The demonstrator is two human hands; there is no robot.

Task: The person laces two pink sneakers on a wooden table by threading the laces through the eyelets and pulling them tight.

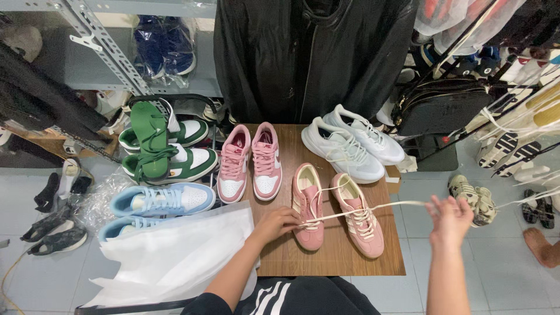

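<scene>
Currently we list the following, hands first.

Left hand [275, 223]: our forearm comes up from the near edge, and the hand lies curled, knuckles up, on the toe end of the left dusty-pink sneaker [307, 206], fingers closed against the lacing.

Right hand [449, 219]: raised off the table to the right, over the tiled floor [496, 274], wrist bent, fingers pinched together on the end of a cream shoelace [373, 208]. The lace runs taut and nearly level from that pinch leftward, across the right dusty-pink sneaker [359, 216], to the shoe under our left hand.

Both dusty-pink sneakers sit toes toward us on the near right part of the wooden table [326, 256], just beside each other.

Other stock on the table: a pair of pink-and-white sneakers [251, 162] at the far left, and a pair of white running shoes [353, 143] at the far right, angled.

Left of the table: a green-and-white pair [169, 149], one shoe sole-up, and a light-blue pair [157, 204] nearer us. A white fabric bag [175, 256] overlaps the table's near left corner.

Behind: a black jacket [309, 55] hangs at the far edge.

Open room: bare wood shows along the near edge of the table in front of the dusty-pink pair, and between that pair and the right edge. Loose shoes [475, 198] lie on the floor to the right, near our raised hand.
</scene>
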